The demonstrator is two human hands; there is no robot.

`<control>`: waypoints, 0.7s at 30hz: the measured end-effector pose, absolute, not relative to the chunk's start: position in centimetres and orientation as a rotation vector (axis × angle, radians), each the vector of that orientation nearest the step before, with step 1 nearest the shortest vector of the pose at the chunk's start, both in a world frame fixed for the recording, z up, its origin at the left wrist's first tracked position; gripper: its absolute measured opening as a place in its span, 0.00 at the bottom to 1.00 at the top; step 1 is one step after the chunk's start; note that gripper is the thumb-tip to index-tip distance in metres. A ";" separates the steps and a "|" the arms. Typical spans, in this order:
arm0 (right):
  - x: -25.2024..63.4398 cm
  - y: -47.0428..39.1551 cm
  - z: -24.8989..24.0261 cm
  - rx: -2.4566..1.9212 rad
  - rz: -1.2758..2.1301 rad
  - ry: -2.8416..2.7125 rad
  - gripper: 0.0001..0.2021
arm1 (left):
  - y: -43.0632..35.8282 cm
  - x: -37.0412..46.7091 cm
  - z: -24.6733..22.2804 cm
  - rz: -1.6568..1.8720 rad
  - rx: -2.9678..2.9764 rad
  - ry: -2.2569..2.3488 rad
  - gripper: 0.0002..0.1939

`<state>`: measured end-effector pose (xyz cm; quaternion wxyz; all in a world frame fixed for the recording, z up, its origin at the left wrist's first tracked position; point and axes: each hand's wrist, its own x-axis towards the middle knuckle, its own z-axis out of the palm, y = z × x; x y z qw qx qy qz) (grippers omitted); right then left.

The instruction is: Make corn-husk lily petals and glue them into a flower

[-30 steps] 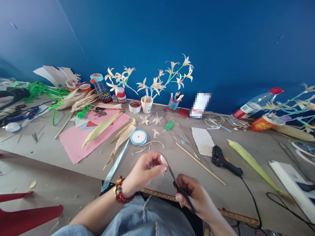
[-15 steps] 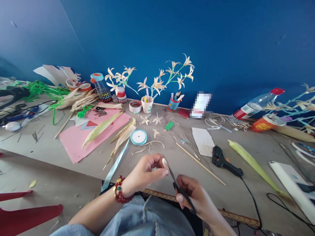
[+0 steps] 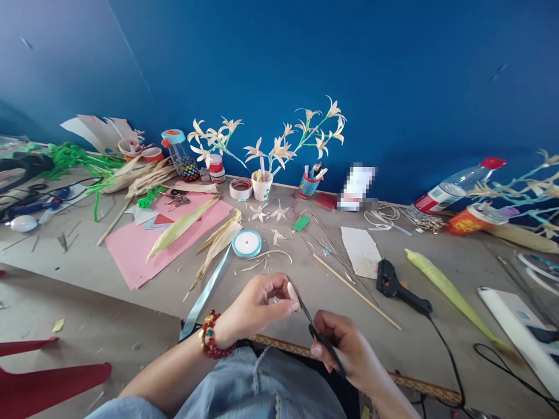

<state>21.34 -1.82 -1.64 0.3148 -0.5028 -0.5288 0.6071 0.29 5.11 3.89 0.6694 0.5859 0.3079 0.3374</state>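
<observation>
Near the table's front edge, my left hand [image 3: 266,302] pinches a small pale piece of husk [image 3: 292,293] between thumb and fingers. Black-handled scissors [image 3: 324,342] are gripped in my right hand [image 3: 343,346], their blades pointing up and left, right beside the pale piece. The blades look nearly closed. Beyond my hands lie a roll of light blue ribbon [image 3: 247,244], curled thin strips and small pale star-shaped flowers [image 3: 278,237]. Farther back, a white cup [image 3: 262,187] stands below stems of pale husk flowers [image 3: 282,150].
To the right are a thin wooden stick [image 3: 356,291], a black glue gun [image 3: 399,288] with its cord, a green husk [image 3: 454,295] and a plastic bottle [image 3: 445,195]. Pink paper [image 3: 131,256] and dry husks [image 3: 220,247] lie left. A phone-like object leans at the wall.
The scissors have shifted very slightly against the pale piece. Both hands keep nearly the same place and grip.
</observation>
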 end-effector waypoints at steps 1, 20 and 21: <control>21.3 -1.8 -1.6 -1.326 1.590 -1.402 0.28 | 5.1 0.3 3.9 0.764 1.322 0.693 0.09; 19.2 1.6 2.4 -1.175 1.491 -1.146 0.16 | 4.8 0.4 4.6 0.441 1.796 0.833 0.06; 19.3 1.7 2.4 -1.177 1.498 -1.154 0.16 | 4.8 0.5 4.6 0.434 1.819 0.849 0.06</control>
